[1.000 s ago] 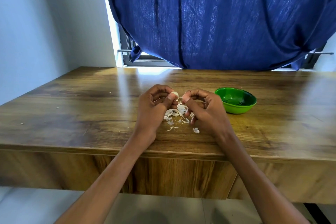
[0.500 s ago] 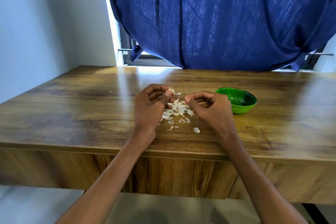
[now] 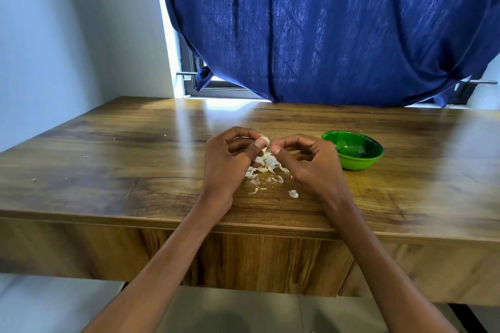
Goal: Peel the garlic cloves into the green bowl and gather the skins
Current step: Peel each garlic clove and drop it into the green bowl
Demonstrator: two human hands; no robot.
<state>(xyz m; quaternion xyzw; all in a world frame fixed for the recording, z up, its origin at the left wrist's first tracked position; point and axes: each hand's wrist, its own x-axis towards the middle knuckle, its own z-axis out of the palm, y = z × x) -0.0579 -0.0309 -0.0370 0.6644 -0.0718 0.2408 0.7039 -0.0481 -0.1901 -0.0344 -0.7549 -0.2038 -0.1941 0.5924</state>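
Right hand back at garlic clove after pulling away half second ago – thumb and forefinger nip skin. Left hand pinches clove above skin pile. Green bowl at 3 o'clock – peeling unfinished.

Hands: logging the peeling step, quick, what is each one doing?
Left hand: pinches a garlic clove.
Right hand: fingertips pinched at the clove's skin; exact grip unclear.

No readable text, label or number anywhere, as far as this blurred view shows
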